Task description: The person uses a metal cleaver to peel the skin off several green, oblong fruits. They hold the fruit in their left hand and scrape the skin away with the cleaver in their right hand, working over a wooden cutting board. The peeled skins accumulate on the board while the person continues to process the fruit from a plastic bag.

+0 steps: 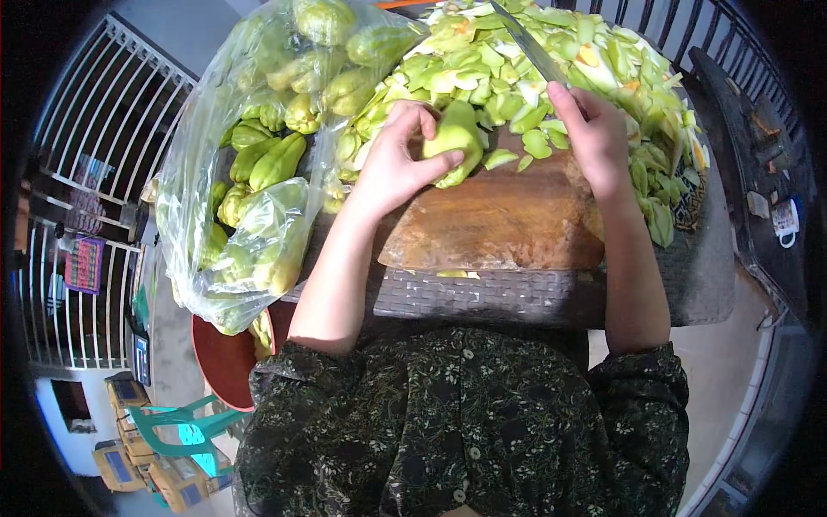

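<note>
My left hand (404, 155) grips a green chayote (455, 143) from its left side, at the upper left edge of a wooden cutting board (491, 226). Raised at the board's upper right, my right hand (591, 132) holds a knife (531, 48), its blade pointing up and left above a heap of pale green peelings (465, 61). Several loose peelings lie by the chayote and on the board's far edge. A clear plastic bag (187, 226) on the left holds several whole chayotes (278, 161). The knife's handle is mostly hidden in my fingers.
The board lies on a dark woven table (478, 297). Below the bag, at the table's left, is a red container (223, 362) with something pale green in it. A teal plastic chair (174, 430) and cardboard boxes (177, 481) stand lower left. A white mug (785, 218) is at far right.
</note>
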A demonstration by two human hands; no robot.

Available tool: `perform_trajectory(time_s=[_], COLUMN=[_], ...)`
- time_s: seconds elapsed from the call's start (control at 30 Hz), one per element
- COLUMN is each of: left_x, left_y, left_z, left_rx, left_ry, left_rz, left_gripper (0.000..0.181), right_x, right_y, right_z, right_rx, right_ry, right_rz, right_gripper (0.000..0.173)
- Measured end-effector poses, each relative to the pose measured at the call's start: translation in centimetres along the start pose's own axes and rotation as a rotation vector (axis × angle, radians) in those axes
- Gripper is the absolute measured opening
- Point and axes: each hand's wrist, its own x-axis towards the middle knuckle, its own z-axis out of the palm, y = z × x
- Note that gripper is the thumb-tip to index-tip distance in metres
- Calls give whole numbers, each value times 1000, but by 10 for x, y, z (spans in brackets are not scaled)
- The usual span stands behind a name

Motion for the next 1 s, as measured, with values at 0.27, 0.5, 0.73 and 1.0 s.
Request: perform_trajectory(time_s=[0.27, 0.5, 0.73, 1.0], left_x=[-5, -6, -23, -7], left_y=[16, 14, 67, 22], left_z=[11, 21, 32, 4], left_rx=[190, 103, 302, -1045], left_ry=[-84, -183, -267, -11], left_rz=[177, -188, 9, -572], left_gripper=[34, 48, 63, 52], right_x=[-7, -11, -16, -21], right_y=[-9, -15, -16, -23], right_z=[6, 11, 11, 13], right_rx=[6, -51, 18, 123], right_ry=[30, -15, 15, -74], right_rz=[-82, -177, -161, -128], right_gripper=[53, 49, 45, 40])
